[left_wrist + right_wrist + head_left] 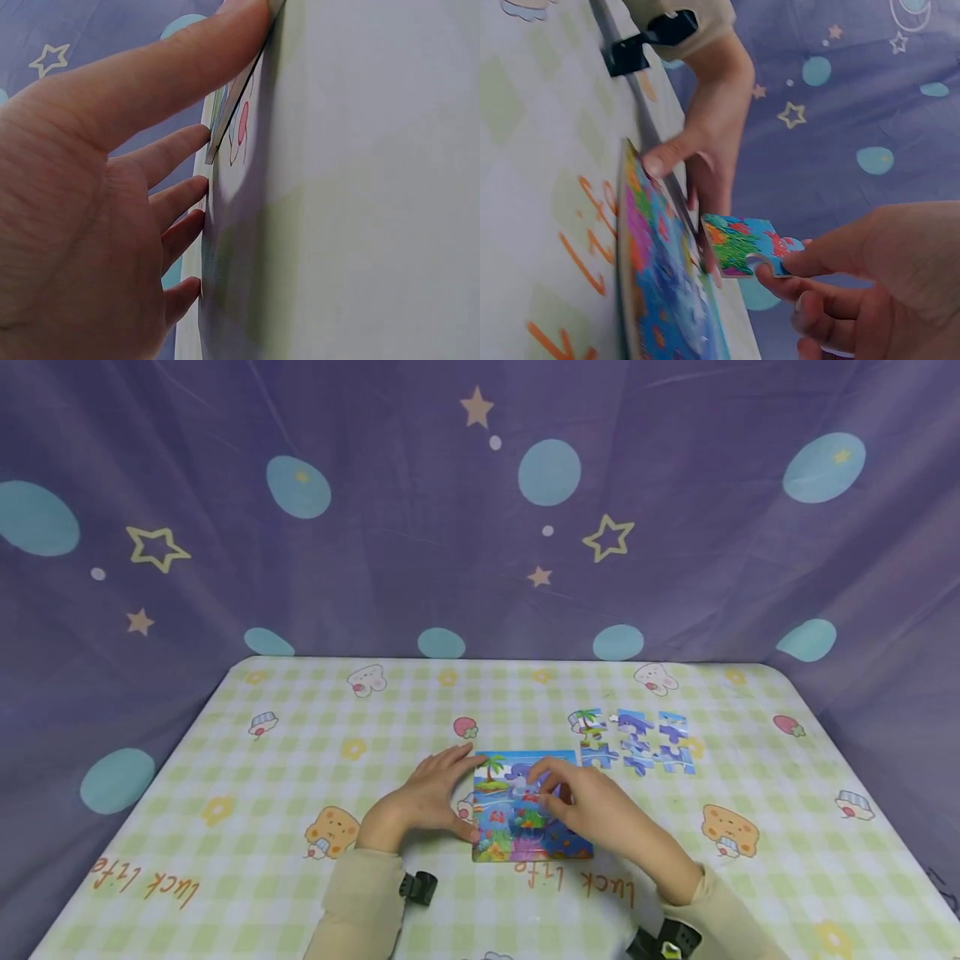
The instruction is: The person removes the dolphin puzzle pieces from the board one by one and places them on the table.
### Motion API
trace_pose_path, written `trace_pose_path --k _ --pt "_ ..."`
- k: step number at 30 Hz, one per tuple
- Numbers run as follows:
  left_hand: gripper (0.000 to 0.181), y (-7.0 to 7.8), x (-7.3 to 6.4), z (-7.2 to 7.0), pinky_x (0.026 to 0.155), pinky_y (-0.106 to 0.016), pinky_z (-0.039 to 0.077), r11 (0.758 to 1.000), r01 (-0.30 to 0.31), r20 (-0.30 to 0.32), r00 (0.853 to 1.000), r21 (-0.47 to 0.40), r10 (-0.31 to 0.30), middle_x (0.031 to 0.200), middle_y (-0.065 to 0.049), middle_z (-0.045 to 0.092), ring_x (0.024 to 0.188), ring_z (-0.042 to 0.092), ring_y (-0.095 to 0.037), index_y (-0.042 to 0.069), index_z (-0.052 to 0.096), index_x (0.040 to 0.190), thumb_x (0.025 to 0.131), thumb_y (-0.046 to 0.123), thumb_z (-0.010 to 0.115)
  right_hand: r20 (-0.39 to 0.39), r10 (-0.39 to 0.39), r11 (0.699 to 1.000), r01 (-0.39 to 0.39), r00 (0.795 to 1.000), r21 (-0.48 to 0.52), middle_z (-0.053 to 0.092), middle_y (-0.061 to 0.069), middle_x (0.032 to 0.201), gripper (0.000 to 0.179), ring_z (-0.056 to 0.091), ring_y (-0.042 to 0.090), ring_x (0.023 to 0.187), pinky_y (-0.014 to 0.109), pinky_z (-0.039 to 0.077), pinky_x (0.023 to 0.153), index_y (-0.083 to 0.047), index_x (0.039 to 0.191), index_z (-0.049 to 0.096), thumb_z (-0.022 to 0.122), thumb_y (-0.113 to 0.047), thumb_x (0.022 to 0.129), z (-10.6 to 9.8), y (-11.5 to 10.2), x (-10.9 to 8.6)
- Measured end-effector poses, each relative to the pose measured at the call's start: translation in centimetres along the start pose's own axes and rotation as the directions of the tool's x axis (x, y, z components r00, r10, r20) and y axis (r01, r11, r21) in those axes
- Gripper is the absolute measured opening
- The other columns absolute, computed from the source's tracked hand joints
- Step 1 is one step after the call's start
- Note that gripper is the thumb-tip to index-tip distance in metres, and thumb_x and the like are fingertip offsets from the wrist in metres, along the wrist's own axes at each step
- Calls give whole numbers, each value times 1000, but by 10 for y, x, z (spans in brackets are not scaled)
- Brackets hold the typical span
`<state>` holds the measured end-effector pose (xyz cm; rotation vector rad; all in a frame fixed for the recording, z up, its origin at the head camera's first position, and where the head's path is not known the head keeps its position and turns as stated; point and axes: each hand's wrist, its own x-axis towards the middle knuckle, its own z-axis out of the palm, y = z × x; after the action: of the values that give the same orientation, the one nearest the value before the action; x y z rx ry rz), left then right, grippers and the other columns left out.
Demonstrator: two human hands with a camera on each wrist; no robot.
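My right hand (596,797) pinches a jigsaw piece (735,244) between thumb and fingers, just above the puzzle board. The piece shows green seaweed, orange and red shapes and a red crab on blue. Beneath it lies the puzzle board (495,847), a sea scene with a palm tree and a purple dolphin, partly covered by the right hand. My left hand (423,797) is spread at the board's left side, its thumb at the near corner and its index finger (176,150) at the far corner. In the left wrist view the board shows only as a thin edge.
Several loose jigsaw pieces (636,723) lie in two rows behind the board to the right. A checked cloth (285,777) with printed cartoons covers the table. A purple curtain (420,568) hangs behind the far edge. Black wrist mounts (420,887) sit on both sleeves.
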<state>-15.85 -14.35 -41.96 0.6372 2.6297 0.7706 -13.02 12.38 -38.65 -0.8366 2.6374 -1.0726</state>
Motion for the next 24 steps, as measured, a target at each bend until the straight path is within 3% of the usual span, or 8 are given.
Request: trace_pose_path --k 10,24 --pt "111 1 -1 -1 120 -56 10 1000 -13 -4 1000 -4 13 161 -17 22 147 18 -38 9 39 152 60 38 94 8 -30 998 30 1000 -54 68 -4 94 22 55 7 66 26 47 55 -14 116 63 64 -6 95 -18 7 -2" --pt "111 1 0 0 120 -55 10 1000 7 -6 1000 0 -7 162 -14 22 148 18 -36 11 39 152 59 38 95 3 12 997 -12 1000 -73 69 -2 88 20 56 7 67 26 48 57 -13 111 63 63 -3 94 -38 22 -6"
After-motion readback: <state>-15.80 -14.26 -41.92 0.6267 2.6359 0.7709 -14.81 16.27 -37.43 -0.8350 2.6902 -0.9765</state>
